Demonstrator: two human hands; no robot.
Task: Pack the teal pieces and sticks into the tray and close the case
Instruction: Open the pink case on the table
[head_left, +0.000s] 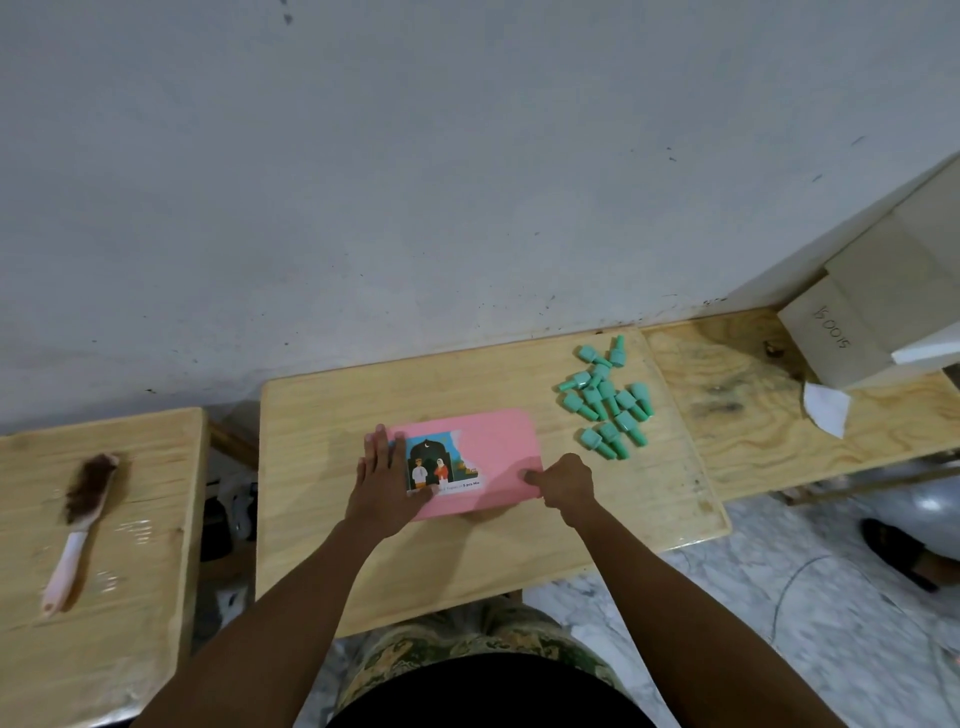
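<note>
Pink case (501, 457), left hand (387, 480) flat on its left end (fingers (382, 441) straight), right hand (566, 483) pinching its near-right corner, teal pieces (608, 402) far right.

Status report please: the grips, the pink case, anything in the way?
Left grip flat on pink case. Right grip pinches its right edge. Case shut, teal pieces loose to its right. Nothing blocks them.

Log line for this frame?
pink case closed on table | left hand flat on its left end | right hand pinches its near-right edge | teal pieces loose beside it, unpacked
</note>
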